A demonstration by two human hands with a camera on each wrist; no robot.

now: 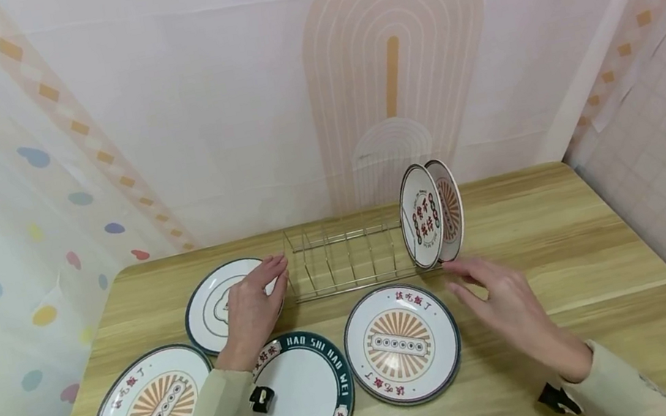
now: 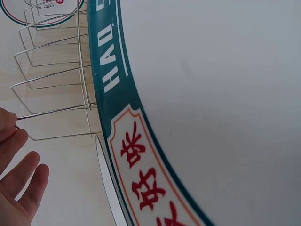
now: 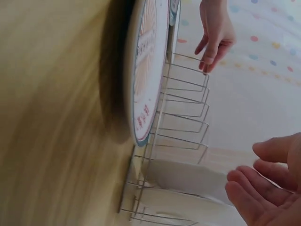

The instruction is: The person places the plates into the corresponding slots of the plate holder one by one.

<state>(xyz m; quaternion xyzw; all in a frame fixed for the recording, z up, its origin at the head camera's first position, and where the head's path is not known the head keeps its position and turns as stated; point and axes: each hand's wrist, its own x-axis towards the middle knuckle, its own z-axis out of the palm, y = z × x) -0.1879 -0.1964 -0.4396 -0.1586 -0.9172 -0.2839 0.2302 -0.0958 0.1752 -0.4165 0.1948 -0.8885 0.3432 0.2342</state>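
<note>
A wire dish rack (image 1: 347, 286) stands at the back middle of the table. At its left end my left hand (image 1: 255, 309) pinches the corner of the end wire between thumb and fingers, as the left wrist view shows. Two plates stand upright in the right end of the rack: a white plate with red characters (image 1: 422, 218) and, behind it, a plate with an orange sunburst (image 1: 451, 209). Just in front of them is my right hand (image 1: 510, 299), fingers loosely bent and holding nothing. The right wrist view shows its fingers (image 3: 249, 190) apart from the plates.
Flat before the rack lie a sunburst plate (image 1: 406, 381), a green-rimmed plate (image 1: 303, 399) and, farther left, another sunburst plate (image 1: 157, 410). A blue-rimmed plate (image 1: 206, 308) lies partly under my left hand. A printed curtain (image 1: 209, 111) hangs behind the table.
</note>
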